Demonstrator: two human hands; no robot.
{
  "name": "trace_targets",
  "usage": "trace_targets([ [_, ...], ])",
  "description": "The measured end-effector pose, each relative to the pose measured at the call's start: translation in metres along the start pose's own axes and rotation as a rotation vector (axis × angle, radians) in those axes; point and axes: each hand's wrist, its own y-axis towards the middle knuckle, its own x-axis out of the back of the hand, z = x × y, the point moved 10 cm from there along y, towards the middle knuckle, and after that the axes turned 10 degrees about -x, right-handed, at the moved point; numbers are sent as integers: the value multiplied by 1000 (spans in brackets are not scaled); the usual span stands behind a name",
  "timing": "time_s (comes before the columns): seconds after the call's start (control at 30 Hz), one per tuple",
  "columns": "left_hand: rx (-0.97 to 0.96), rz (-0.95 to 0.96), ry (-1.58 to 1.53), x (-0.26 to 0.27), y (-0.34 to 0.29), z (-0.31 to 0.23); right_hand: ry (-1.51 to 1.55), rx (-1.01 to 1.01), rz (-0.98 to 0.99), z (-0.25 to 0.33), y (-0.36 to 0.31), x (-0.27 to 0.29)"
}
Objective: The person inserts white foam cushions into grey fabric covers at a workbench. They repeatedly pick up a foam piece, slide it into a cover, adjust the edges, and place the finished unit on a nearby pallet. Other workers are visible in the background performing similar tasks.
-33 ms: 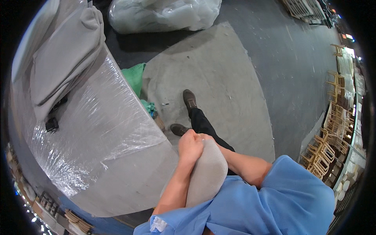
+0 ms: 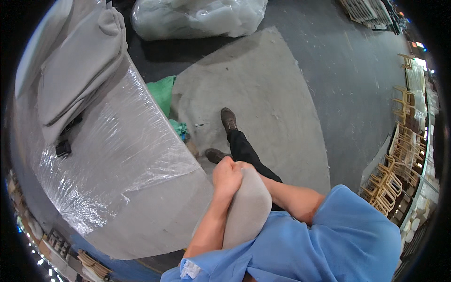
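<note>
I hold a plump grey cushion [image 2: 246, 211] upright against my chest. My left hand [image 2: 225, 177] is closed around its top edge. Just beside it, my right hand [image 2: 245, 166] grips the same top edge; only its knuckles show, and the rest is hidden behind the cushion. My right forearm runs back toward my blue sleeve. Both hands are above my dark shoes [image 2: 229, 117], close to the corner of the worktable [image 2: 155, 221].
The worktable is partly covered with clear plastic film [image 2: 117, 141] and carries a stack of grey cushion covers [image 2: 80, 61] and a small black object [image 2: 63, 148]. A green bag [image 2: 162, 94], a clear bag of white stuffing [image 2: 197, 16] and a grey floor mat [image 2: 253, 89] lie ahead. Wooden chairs [image 2: 399, 174] are stacked at the right.
</note>
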Motion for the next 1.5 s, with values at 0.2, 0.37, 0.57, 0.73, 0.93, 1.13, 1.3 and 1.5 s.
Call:
trace_targets([
  [0.2, 7, -52, -55, 9, -8, 8, 195, -89, -2, -13, 0, -17],
  [0.37, -12, 51, -42, 10, 5, -28, 289, -56, 59, 25, -50, -41],
  [0.57, 100, 340, -54, -17, 23, -14, 358, 66, 16, 31, -43, -20],
  [0.73, 264, 539, -265, -42, 14, 6, 227, 66, -21, 28, -29, -10],
  [0.93, 281, 608, -539, -58, 9, 20, 177, -8, -279, 23, -22, 9],
  [1.13, 197, 352, -548, -47, 8, 23, 18, 105, -313, 31, -3, 21],
  [1.3, 134, 151, -364, -18, 12, 21, 63, 55, -253, 20, 37, 29],
  [1.5, 23, -62, -253, -2, 0, 24, 198, 29, -167, -5, 68, 21],
])
